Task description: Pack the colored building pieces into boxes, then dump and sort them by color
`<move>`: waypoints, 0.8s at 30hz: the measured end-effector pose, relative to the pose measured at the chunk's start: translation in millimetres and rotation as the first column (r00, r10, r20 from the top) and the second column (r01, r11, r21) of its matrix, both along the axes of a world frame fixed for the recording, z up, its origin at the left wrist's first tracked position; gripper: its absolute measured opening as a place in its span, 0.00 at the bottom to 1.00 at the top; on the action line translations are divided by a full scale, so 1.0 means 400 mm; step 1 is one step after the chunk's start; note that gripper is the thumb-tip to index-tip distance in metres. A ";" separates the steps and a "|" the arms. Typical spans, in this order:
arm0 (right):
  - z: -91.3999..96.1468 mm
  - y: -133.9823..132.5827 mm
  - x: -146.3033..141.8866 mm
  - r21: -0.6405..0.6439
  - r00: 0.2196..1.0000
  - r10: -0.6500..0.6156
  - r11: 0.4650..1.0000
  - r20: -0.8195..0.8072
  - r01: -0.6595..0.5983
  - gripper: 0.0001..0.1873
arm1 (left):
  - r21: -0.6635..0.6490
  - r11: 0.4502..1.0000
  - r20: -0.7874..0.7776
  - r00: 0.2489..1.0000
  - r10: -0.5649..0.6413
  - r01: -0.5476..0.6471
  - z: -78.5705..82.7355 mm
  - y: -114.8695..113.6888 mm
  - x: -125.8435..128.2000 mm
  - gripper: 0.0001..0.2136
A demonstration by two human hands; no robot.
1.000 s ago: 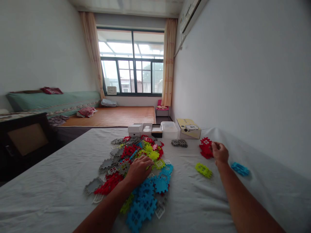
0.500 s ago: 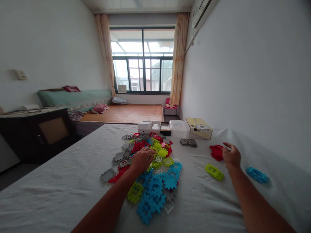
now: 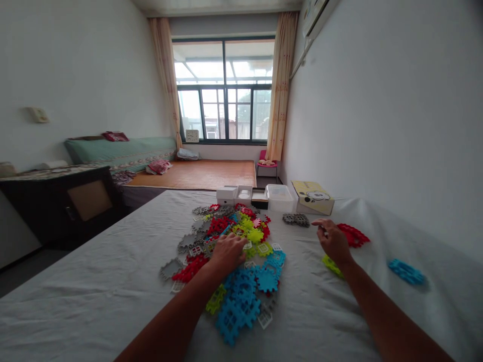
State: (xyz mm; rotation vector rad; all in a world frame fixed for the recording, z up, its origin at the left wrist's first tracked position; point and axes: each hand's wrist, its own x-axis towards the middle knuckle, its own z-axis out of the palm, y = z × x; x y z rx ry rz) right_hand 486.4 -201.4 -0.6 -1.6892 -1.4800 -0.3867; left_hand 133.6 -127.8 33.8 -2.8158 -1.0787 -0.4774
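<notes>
Presently the left hand is resting over the pile of toothed pieces, its fingers bending down among them; whether it is gripping one I cannot tell, the knuckles hiding the fingertips. The right hand is hovering loosely open, index finger extending toward the grey set, no piece showing in its grasp.

Step, as judged: the left is picking in the pile, the right is standing free between single-colour sets. From here a move on the pile would be calling for pinching one piece and freeing it from its neighbours, since edges are overlapping and teeth could be catching.

Appearance: pieces are looking flat, thin and plastic, with notched rims, some framing square openings. Red, grey, lime and blue are mixing in the pile; white lattice pieces are lying among them and at the border.

Location: the pile is spreading across the middle of the cloth-covered bench. To its right, the red set and lime set are lying partly behind the right hand and wrist; the blue set is sitting apart, farthest right.
</notes>
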 end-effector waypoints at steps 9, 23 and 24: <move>0.046 -0.016 -0.149 -0.171 0.900 0.274 0.923 -0.339 -0.345 0.15 | -0.383 0.901 0.527 0.850 0.030 0.205 0.022 -0.002 0.018 0.09; 0.106 -0.046 -0.188 -0.260 0.830 0.406 0.815 -0.383 -0.518 0.20 | -0.447 0.798 0.649 0.760 -0.022 0.405 0.000 -0.027 0.052 0.10; 0.106 -0.047 -0.145 -0.292 0.852 0.363 0.827 -0.377 -0.481 0.20 | -0.444 0.802 0.642 0.767 -0.026 0.399 -0.003 -0.022 0.050 0.10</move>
